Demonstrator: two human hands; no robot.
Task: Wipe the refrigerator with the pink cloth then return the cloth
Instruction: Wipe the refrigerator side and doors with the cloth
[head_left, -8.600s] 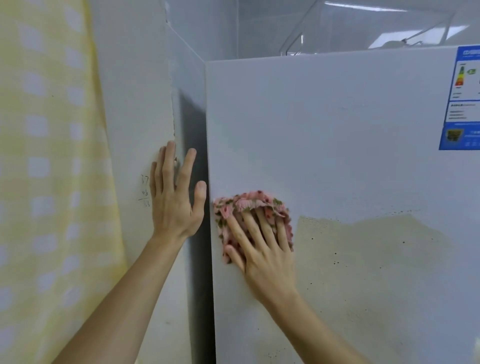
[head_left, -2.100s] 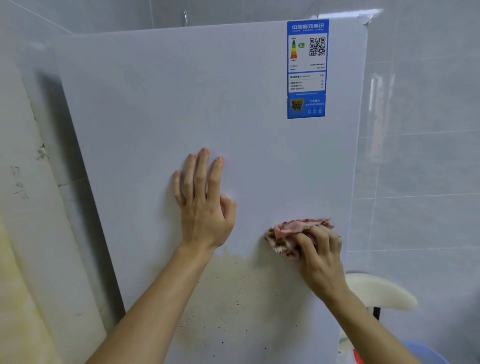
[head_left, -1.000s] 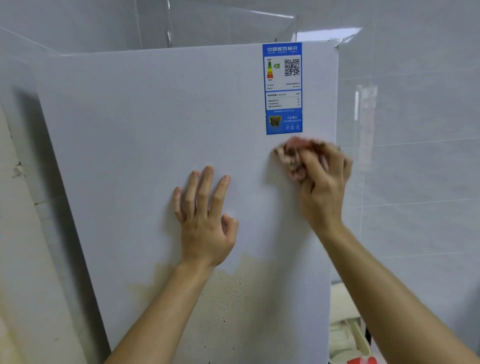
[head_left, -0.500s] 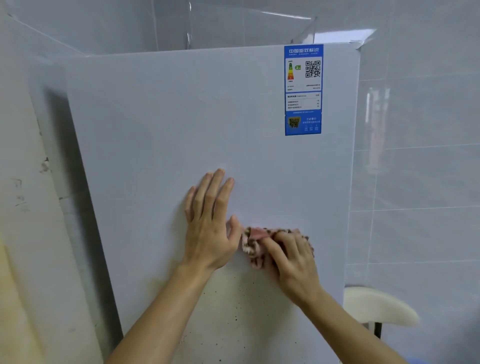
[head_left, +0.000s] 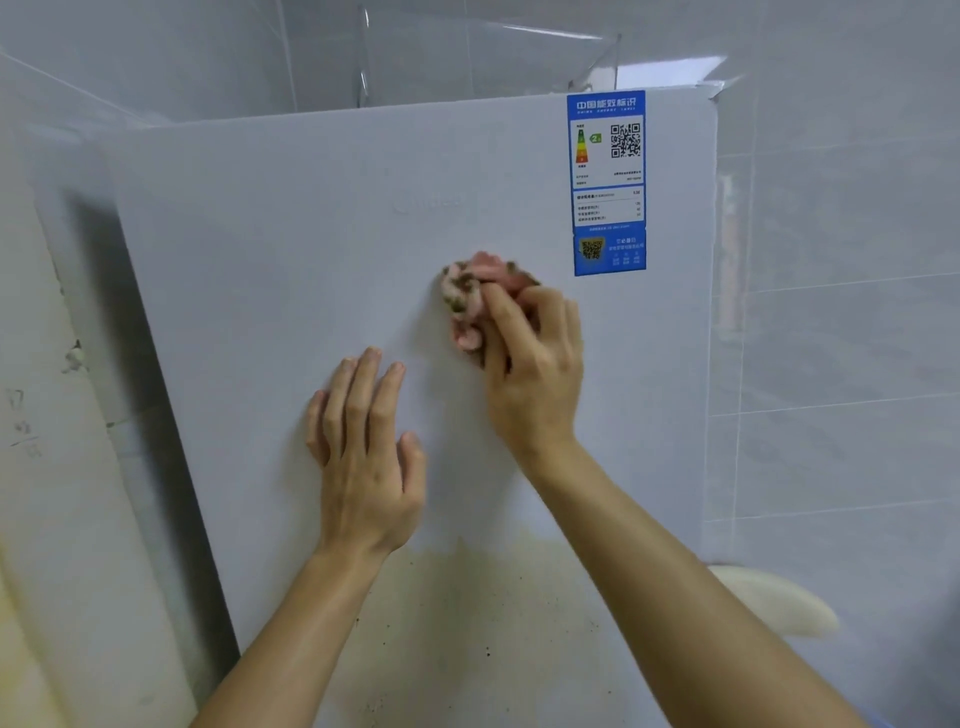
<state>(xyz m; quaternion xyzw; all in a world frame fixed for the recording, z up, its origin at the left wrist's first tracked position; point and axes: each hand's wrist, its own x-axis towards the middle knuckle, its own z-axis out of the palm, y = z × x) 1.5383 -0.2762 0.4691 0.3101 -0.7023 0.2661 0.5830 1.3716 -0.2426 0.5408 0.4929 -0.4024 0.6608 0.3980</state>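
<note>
On the refrigerator (head_left: 311, 234) door, upper middle: pink cloth (head_left: 470, 296) bunched and pressed to the white panel, just below-left of the blue energy label (head_left: 607, 182). Right hand (head_left: 535, 374) grips it, fingers curled round the wad. Left hand (head_left: 363, 457) lies flat on the door lower left, fingers straight, slightly spread, holding nothing. Yellowish speckled stain (head_left: 467, 623) below both wrists. Versus 0.5 s ago: the cloth was beside the left thumb and is now higher, nearer the label; the left hand's placement is unchanged.
</note>
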